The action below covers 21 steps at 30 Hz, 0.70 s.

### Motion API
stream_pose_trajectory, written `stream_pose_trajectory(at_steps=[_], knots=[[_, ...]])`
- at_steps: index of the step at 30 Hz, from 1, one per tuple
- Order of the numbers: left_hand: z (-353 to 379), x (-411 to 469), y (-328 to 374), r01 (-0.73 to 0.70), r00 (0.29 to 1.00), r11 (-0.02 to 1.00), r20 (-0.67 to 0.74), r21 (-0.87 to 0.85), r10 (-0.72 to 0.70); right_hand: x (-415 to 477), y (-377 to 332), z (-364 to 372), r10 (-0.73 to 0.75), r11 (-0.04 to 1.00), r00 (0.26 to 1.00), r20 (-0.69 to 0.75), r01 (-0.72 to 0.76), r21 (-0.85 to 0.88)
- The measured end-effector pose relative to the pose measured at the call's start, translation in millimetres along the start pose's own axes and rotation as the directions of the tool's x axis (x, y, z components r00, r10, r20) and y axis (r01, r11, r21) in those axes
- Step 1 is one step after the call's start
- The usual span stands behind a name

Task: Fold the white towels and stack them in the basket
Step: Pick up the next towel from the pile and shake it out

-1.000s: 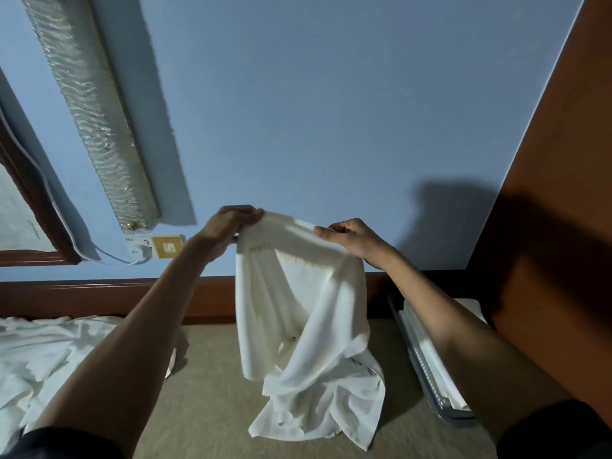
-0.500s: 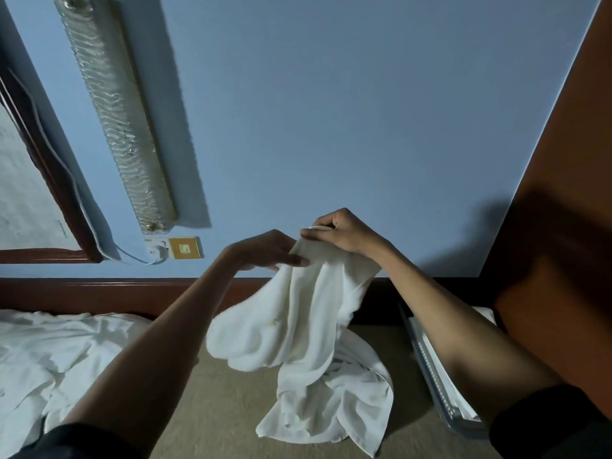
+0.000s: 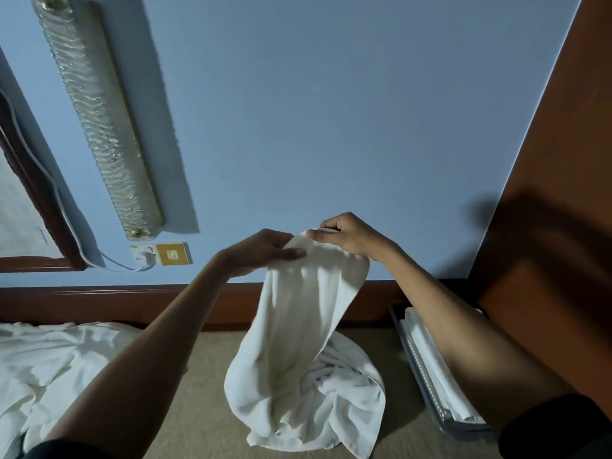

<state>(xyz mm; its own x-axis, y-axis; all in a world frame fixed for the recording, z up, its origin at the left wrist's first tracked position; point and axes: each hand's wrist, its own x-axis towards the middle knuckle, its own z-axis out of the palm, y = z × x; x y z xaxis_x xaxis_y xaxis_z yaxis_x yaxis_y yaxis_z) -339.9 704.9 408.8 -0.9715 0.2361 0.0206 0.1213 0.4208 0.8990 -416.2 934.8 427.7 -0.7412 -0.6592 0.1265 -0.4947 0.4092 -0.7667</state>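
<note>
Blue wall (image 3: 331, 127) fills most of our view, with a dark wooden skirting (image 3: 99, 301) along its foot and beige carpet (image 3: 198, 409) below. We hold one white towel (image 3: 308, 326) up in front of us. Our right hand (image 3: 347, 238) pinches its top edge between thumb and curled fingers. Our left hand (image 3: 261, 251), just beside it, grips the cloth with the thumb pressed on the front and the fingers curled behind. The towel hangs bunched from both hands, its lower part crumpled on the carpet. To our right the basket (image 3: 405, 342) sits by an orange-brown wooden panel (image 3: 563, 160), with folded towels (image 3: 427, 346) inside, partly hidden by our forearm. A loose heap of white linen (image 3: 49, 366) lies at the left
</note>
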Motion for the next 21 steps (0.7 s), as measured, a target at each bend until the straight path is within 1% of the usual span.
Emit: stream_pose_trajectory(at_steps=[4, 5, 9, 11, 13, 14, 16, 17, 19, 21], knots=[[-18.8, -3.5, 0.1, 0.004, 0.986, 0.996, -0.167, -0.093, -0.019, -6.0, 12.9, -10.8, 0.052, 0.999, 0.999, 0.008, -0.052, 0.010], [-22.5, -5.1, -0.7, 0.011, 0.984, 0.996, -0.177, -0.088, -0.026, -7.9, 16.0, -12.3, 0.051, 0.998, 0.999, 0.002, -0.051, 0.023], [-6.8, -3.8, 10.5, 0.011, 0.996, 0.999, -0.093, 0.044, -0.007, -3.6, 5.2, -7.2, -0.008, 0.999, 0.999, -0.054, 0.011, 0.051], [-4.6, -1.1, 14.8, -0.007, 0.989, 0.997, -0.148, 0.080, 0.019, 1.7, 0.0, -3.2, -0.018, 0.996, 0.997, -0.077, 0.025, 0.088], [-13.4, -3.0, 14.0, -0.049, 0.971, 0.998, -0.233, 0.035, 0.055, 4.2, 5.3, -2.5, 0.028, 0.988, 0.998, -0.063, -0.018, 0.151], [-19.1, -4.9, 12.6, -0.068, 0.965, 0.998, -0.255, -0.007, 0.064, 4.1, 9.8, -2.8, 0.064, 0.984, 0.997, -0.030, -0.059, 0.170], [-25.4, -9.3, 11.2, -0.087, 0.973, 0.994, -0.222, -0.060, 0.071, 4.4, 16.8, -2.9, 0.093, 0.975, 0.995, 0.034, -0.098, 0.201], [-24.3, -10.5, 12.0, -0.081, 0.980, 0.995, -0.188, -0.061, 0.068, 6.0, 18.3, -2.1, 0.070, 0.967, 0.997, 0.030, -0.075, 0.243], [-20.0, -9.4, 10.7, -0.060, 0.989, 0.997, -0.139, -0.057, 0.052, 10.4, 13.0, 1.4, 0.015, 0.936, 0.999, -0.052, 0.004, 0.351], [-19.3, -7.3, 7.8, -0.036, 0.991, 0.998, -0.134, -0.047, 0.029, 14.4, 7.6, 7.8, -0.005, 0.909, 0.990, -0.142, 0.064, 0.412]])
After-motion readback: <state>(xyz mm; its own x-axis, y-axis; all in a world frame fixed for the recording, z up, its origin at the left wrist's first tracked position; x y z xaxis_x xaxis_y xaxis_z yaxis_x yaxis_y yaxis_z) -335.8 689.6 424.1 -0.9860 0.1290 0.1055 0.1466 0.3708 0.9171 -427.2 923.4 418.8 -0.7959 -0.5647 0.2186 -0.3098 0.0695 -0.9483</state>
